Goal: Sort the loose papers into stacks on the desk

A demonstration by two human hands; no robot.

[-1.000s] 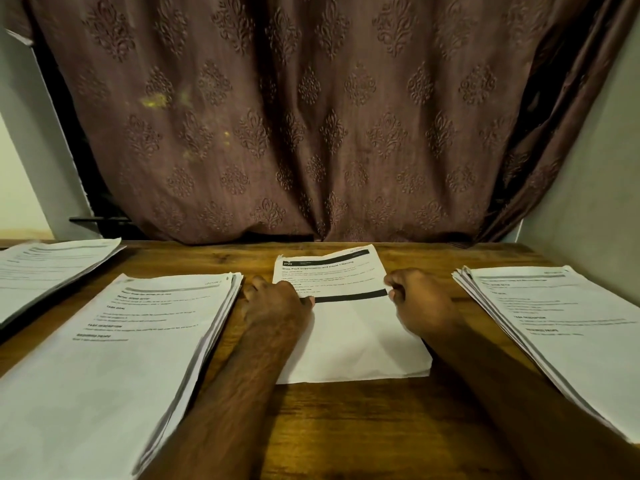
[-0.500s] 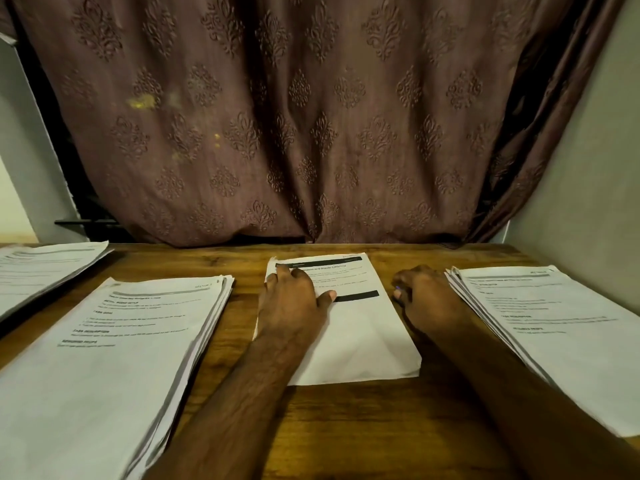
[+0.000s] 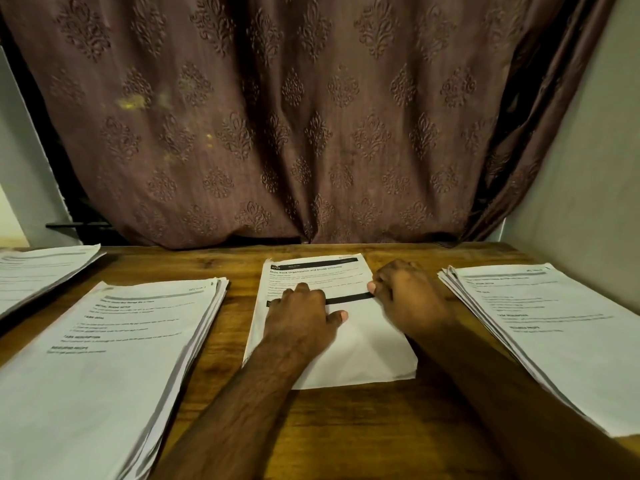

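Centre sheet (image 3: 363,348) flat on tabletop (image 3: 346,427), between left stack (image 3: 114,358) and right stack (image 3: 554,327), apart from both. Long axis near-to-far, printed header at far end, text reading toward the person. Left hand (image 3: 304,317) directly on top, fingers spread flat, pressing, holding nothing. Right hand (image 3: 408,296) at right edge, fingers curled, apparently pinching that edge. Both equally near; right stack likely closer for a slide. Third pile (image 3: 38,271) far left.

Left hand (image 3: 301,317) presses flat on the centre sheet (image 3: 363,348); right hand (image 3: 408,296) pinches its right edge.
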